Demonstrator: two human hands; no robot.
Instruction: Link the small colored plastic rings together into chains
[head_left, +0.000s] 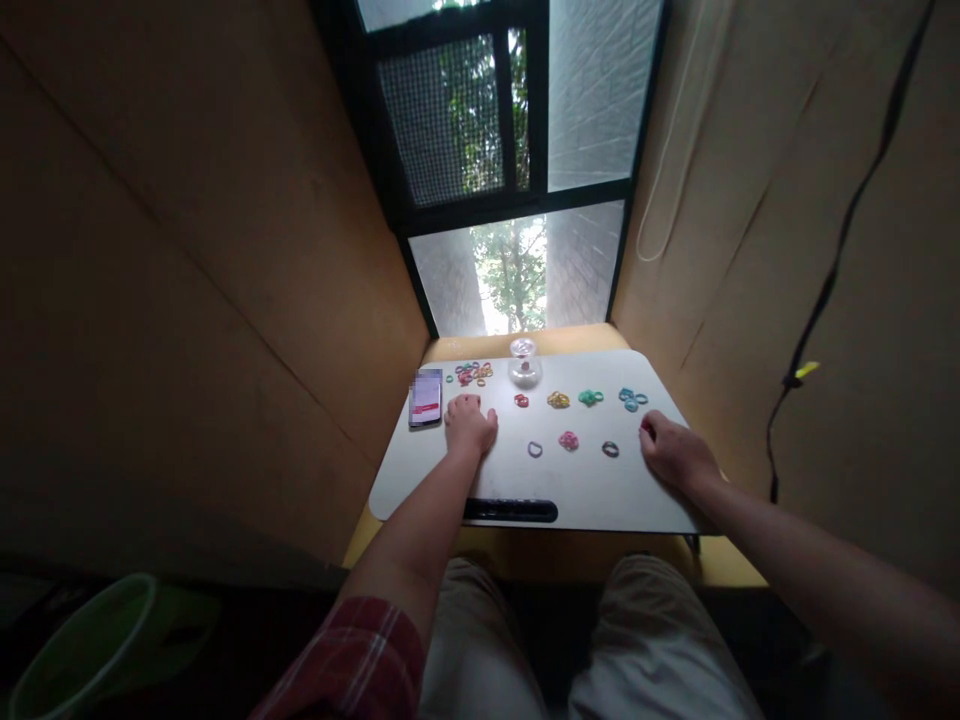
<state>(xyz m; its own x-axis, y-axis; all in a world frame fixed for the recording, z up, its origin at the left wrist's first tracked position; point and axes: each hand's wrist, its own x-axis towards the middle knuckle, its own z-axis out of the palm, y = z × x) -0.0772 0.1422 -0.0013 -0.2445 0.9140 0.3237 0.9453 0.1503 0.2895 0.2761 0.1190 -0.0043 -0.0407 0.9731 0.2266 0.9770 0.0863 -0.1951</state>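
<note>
"Where are the coloured loops?"

"All on the white worktop (585, 492). A mixed heap (474, 375) lies at the far left, just beyond the left hand (470, 428)."

"And the rest?"

"In smaller groups. Along the far row, left to right, there's a red cluster (521, 400), a yellow cluster (558, 399), a green cluster (590, 397) and a blue cluster (632, 399). Nearer the person sit a pale grey loop (535, 443), a pink cluster (568, 440) and a dark loop (610, 446)."

"What is the left hand doing?"

"It's low over the worktop, back upward, beside the phone (426, 400). Its fingers are bent and the thumb stands out to the side. I can't tell whether anything is under them."

"The right hand (679, 455)?"

"At the right side of the worktop, nearest the blue cluster and a little closer to the person. Those fingers are curled in, with a narrow gap at most between thumb and forefinger. Whether they pinch a loop, I can't tell."

"Anything else up there?"

"A clear container (525, 374) near the far edge, between the mixed heap and the yellow cluster, with a clear round piece (523, 347) at its far side. A black slot (517, 510) runs along the near edge, by the left forearm (424, 520)."
</note>
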